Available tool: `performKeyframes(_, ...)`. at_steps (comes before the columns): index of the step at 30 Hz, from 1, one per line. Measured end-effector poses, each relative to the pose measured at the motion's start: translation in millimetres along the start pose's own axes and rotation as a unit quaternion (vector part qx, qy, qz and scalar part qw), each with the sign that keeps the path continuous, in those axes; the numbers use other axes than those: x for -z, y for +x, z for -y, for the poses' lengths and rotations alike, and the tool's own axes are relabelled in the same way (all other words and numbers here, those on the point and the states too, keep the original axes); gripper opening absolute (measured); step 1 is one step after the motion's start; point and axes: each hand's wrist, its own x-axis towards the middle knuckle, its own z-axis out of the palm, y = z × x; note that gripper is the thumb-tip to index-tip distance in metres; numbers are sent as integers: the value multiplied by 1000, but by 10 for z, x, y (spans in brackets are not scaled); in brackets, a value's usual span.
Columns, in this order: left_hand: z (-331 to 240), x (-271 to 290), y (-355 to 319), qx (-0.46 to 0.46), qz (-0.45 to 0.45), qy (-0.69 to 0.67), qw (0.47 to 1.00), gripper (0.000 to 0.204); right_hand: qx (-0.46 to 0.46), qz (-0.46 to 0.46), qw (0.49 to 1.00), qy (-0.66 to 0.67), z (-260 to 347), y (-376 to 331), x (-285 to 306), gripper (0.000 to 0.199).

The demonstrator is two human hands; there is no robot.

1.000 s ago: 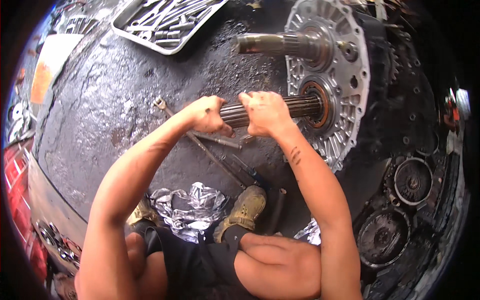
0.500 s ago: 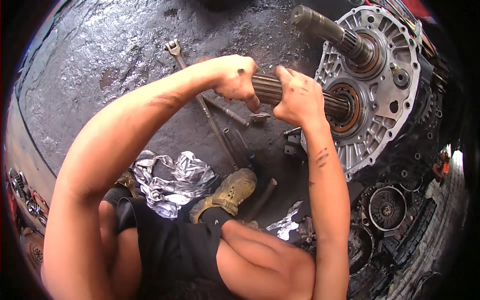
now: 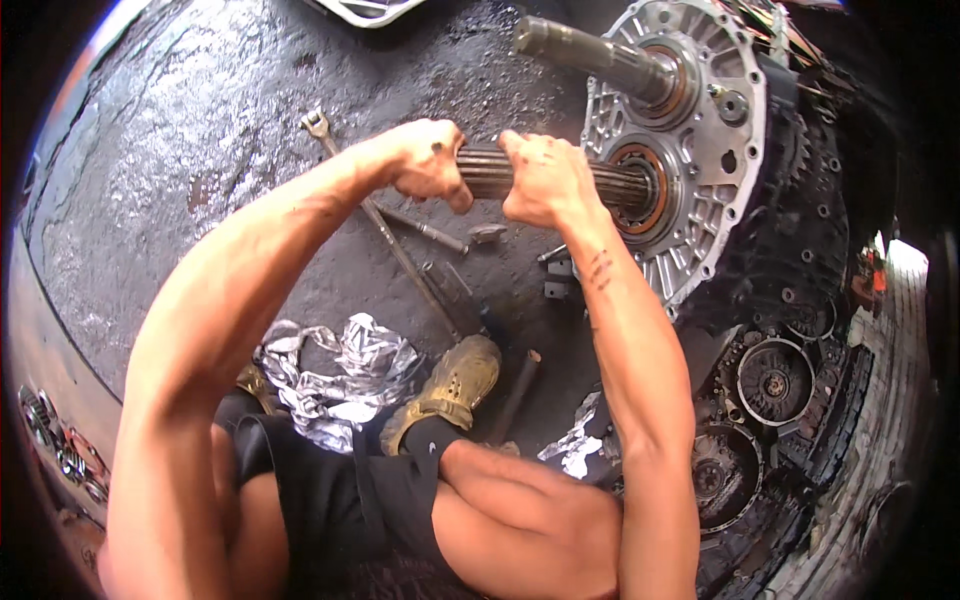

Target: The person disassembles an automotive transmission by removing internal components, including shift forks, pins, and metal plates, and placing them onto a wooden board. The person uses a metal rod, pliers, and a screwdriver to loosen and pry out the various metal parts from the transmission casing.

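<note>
Both my hands grip a splined metal shaft (image 3: 484, 172) that sticks out sideways from a gearbox housing (image 3: 690, 225). My left hand (image 3: 428, 162) wraps its outer end, which is hidden inside the fist. Closer to the housing, my right hand (image 3: 548, 182) closes round the same shaft, leaving a short splined stretch bare between the hands. Where the shaft enters the silver housing, an orange-brown ring bearing (image 3: 656, 190) surrounds it. Above it a second, thicker shaft (image 3: 590, 55) juts out of another bearing. Dark smudges mark both arms.
On the dark, oily floor lie a long bar with a forked end (image 3: 400, 245), a shorter rod (image 3: 425, 230) and crumpled silvery cloth (image 3: 340, 375). A rusty pipe (image 3: 518, 395) lies beside my yellow clog (image 3: 460, 380). Greasy round castings (image 3: 775, 382) stand at right.
The view has shifted, so the housing and hands sit further left in the picture. A pale-rimmed part now shows at the top edge. Both hands keep their hold on the shaft.
</note>
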Motion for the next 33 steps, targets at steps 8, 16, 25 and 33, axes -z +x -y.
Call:
performKeyframes(8,-215,110,-116,-4,-22,37,999,49,60,-77,994,38,-131,-66,-19,30)
performKeyframes(16,-114,62,-60,-41,25,1,999,56,95,-52,993,40,-160,-81,-74,31)
performKeyframes(25,-205,137,-38,-43,18,6,999,54,70,-39,995,56,-178,-83,14,41)
performKeyframes(33,-225,82,-52,-33,4,1,999,59,59,-19,997,41,-146,-132,24,45)
